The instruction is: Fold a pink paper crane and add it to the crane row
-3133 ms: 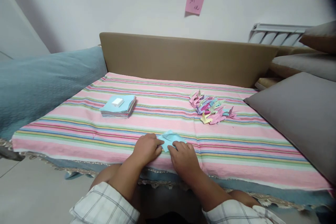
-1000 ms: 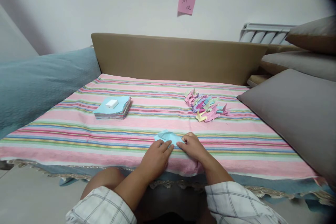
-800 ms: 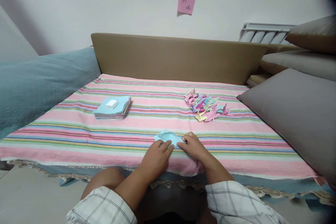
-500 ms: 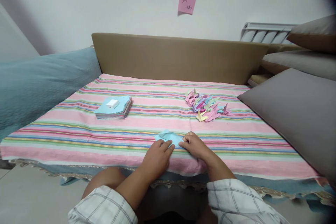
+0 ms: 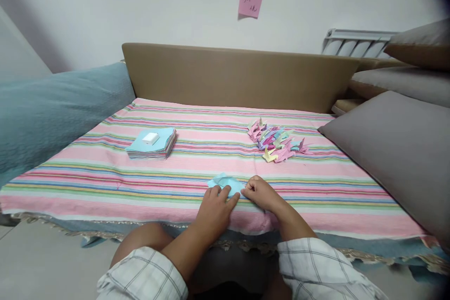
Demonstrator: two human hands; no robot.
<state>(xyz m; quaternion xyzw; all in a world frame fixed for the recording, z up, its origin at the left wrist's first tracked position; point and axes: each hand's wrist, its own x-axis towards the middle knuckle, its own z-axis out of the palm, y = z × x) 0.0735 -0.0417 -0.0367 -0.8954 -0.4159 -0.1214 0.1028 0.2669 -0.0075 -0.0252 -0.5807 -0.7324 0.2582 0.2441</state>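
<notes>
A light-blue sheet of origami paper (image 5: 230,183), partly folded, lies on the striped cloth in front of me. My left hand (image 5: 216,206) rests on its near left part with the fingers spread and pressing down. At the paper's right corner, my right hand (image 5: 259,193) has thumb and curled fingers pinched together on the edge. The near edge of the paper is partly hidden under my left fingers. Beyond my right hand sits a heap of folded paper cranes (image 5: 276,141) in pink, purple, yellow, green and blue.
A stack of coloured paper (image 5: 151,145) with a small white block (image 5: 150,138) on top stands at the left. The pink striped cloth (image 5: 197,159) covers the seat. A grey cushion (image 5: 401,150) leans at the right; a brown backrest (image 5: 232,77) rises behind.
My left hand has shifted slightly right along the paper, its fingers spreading more. My right hand stays at the right corner with barely any movement.
</notes>
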